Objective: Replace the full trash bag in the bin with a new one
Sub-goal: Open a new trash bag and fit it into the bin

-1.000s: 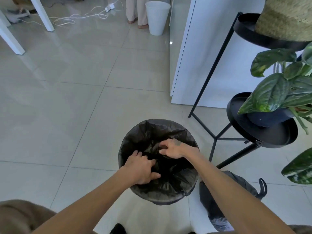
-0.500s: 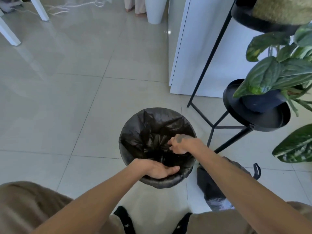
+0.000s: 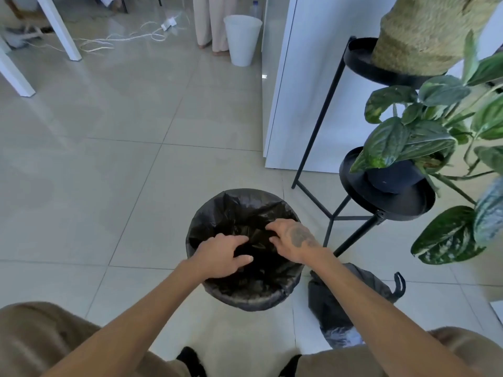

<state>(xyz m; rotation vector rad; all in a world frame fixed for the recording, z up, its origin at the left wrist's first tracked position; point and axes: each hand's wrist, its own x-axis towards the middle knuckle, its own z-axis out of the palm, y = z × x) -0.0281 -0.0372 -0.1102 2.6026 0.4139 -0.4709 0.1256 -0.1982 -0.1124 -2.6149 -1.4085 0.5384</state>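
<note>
A: Neither hand is clamped on anything that I can make out. Both go palm down into the mouth of the round bin [image 3: 246,302], fingers spread and curled onto the new black plastic liner [image 3: 239,210]. The left hand [image 3: 221,254] presses near the bin's near-left rim, the right hand [image 3: 292,238] near its right rim. Whether a fold is pinched under the fingertips is hidden.

B: What changed from a moment ago?

A: Half a second back the left hand lay along the bin's near rim, palm turned up, as if tucking the edge. It has since turned over and moved inward, and the right has flattened too. The view has also risen, showing more floor beyond the bin.

B: Meaning for the job?

A: I judge the liner's edge is already folded over the rim all round, and the hands are now pushing the plastic down to seat it. That looks like the closing step.

B: And the old one?

A: A tied dark grey trash bag [image 3: 351,297] with a loop handle lies on the pale tiled floor [image 3: 109,172] just right of the bin, still to be carried off. Farther right of the bin stands a black metal plant stand [image 3: 392,208] with a leafy potted plant [image 3: 408,140]; well beyond the bin, a white waste basket [image 3: 242,39].
</note>
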